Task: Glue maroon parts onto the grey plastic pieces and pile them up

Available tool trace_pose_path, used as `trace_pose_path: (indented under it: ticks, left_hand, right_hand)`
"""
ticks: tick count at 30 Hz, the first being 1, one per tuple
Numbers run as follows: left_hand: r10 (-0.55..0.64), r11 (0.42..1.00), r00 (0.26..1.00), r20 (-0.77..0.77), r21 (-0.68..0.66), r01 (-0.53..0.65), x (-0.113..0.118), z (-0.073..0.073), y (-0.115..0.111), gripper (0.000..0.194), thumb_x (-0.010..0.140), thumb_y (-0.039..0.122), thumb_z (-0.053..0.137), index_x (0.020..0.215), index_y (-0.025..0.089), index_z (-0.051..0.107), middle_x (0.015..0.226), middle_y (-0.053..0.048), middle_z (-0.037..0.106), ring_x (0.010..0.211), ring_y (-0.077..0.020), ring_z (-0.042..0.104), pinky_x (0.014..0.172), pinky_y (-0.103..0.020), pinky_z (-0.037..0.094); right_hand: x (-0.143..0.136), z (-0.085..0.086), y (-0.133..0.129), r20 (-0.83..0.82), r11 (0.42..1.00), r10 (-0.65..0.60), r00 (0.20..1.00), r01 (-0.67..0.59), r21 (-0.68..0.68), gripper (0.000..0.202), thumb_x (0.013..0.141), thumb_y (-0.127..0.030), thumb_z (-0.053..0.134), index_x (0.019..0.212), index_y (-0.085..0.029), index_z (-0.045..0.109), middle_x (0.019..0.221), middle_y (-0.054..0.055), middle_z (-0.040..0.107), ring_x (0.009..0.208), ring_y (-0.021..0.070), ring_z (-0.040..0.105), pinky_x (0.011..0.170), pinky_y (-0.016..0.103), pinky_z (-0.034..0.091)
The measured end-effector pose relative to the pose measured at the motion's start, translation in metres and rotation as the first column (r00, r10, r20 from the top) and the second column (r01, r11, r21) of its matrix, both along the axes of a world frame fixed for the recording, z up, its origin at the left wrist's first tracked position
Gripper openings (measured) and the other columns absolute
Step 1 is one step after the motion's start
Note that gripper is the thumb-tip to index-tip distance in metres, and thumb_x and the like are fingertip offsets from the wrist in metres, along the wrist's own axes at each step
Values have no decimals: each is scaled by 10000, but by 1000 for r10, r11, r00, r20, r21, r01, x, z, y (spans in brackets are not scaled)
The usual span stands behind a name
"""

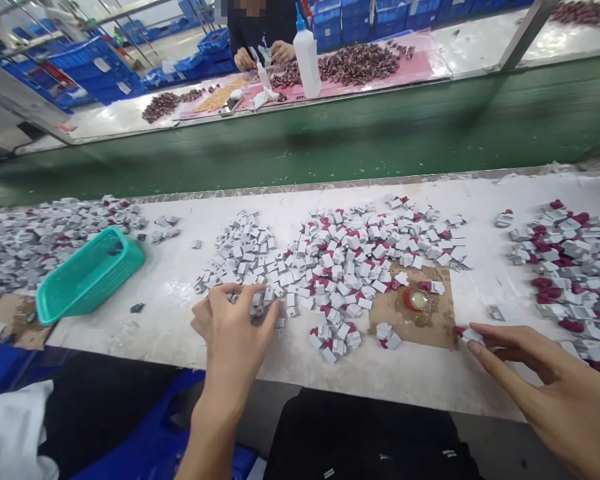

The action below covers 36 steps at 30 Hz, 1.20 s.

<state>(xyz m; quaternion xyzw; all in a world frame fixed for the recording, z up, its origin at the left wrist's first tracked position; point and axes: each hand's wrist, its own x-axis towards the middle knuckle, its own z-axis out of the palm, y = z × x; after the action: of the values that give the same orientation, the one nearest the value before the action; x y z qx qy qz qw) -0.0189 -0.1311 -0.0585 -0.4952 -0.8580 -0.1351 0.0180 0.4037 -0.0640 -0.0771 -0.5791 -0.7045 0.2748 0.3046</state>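
Pinching a piece (pixel 473 336) in the right hand (pixel 550 380) beside the cardboard (pixel 437 323); curling the left hand (pixel 236 327) over piled blocks (pixel 244 248), impossible to tell whether grasping any; perhaps risking dropping the piece through loose pinching, or tipping the pot (pixel 416 299) by sweeping low.

I get bright, whitish light: glare on the pink mat (pixel 427 63) beyond the green belt (pixel 260 160), blurred dark patches across that belt, slightly soft small pieces (pixel 347 243) before it.
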Motion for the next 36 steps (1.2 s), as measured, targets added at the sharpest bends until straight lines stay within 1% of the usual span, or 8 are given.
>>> trace_pose_path:
  ticks: [4,7,11,15,20,25,30,36]
  left_hand:
    - [-35,998,999,37,56,33,7,7,7,240,1067,411,668,1106,238,829,1323,-209,673,1349,-500,578,1156,-710,474]
    - [-47,981,950,309,194,-15,19,18,10,173,1038,432,741,1121,283,775,1212,-125,773,1241,-406,708,1139,-601,540]
    - [-58,976,598,799,172,-136,44,27,15,396,876,550,974,1060,289,740,936,-38,782,892,-282,770,821,-401,646]
    - [-76,995,248,966,89,-38,68,30,23,413,824,480,1048,975,260,734,978,-43,784,943,-233,781,786,-290,644]
    - [-45,985,26,999,40,167,85,32,31,248,1004,483,910,1033,247,837,987,-62,802,917,-194,773,834,-268,646]
    - [31,982,-124,992,-7,189,104,34,37,229,918,399,1003,1055,261,881,1091,-76,877,1055,-226,845,979,-296,674]
    - [-15,957,-136,991,53,285,124,36,50,240,945,400,969,1136,263,915,1135,-104,912,1168,-280,864,1093,-374,678]
    - [-231,951,-44,972,235,200,141,30,72,247,997,382,935,1216,279,890,1108,-53,909,1026,-201,861,858,-246,690]
  right_hand:
    - [3,-2,-9,-9,1000,-14,1000,14,12,264,999,-578,822,1092,-342,897,1055,54,892,766,269,846,518,338,621]
    - [-11,8,-11,-126,994,-106,986,104,-20,204,1013,-507,845,1096,-331,906,1071,58,882,852,271,839,690,367,684]
    - [-43,22,-5,-323,993,-118,939,112,-37,150,1061,-387,841,1187,-336,906,1134,63,865,1007,275,831,824,392,708]
    - [-63,26,6,-315,999,-29,949,34,10,164,1095,-323,801,1223,-316,903,1146,75,862,1041,279,830,860,422,707]
    - [-72,27,16,-243,997,43,969,-25,75,173,1115,-278,751,1197,-298,901,1118,77,884,1020,285,853,814,422,719]
    - [-72,31,17,-281,999,15,960,-1,49,152,1105,-318,768,1161,-306,909,1098,74,882,1008,284,853,824,422,730]
    - [-66,27,19,-554,980,-140,821,36,-194,147,1026,-381,896,1157,-323,928,1156,55,898,1065,275,877,915,406,759]
    - [-64,24,20,-765,940,-224,604,-73,-333,167,972,-424,962,1117,-348,932,1201,35,925,1135,305,893,1025,487,752]
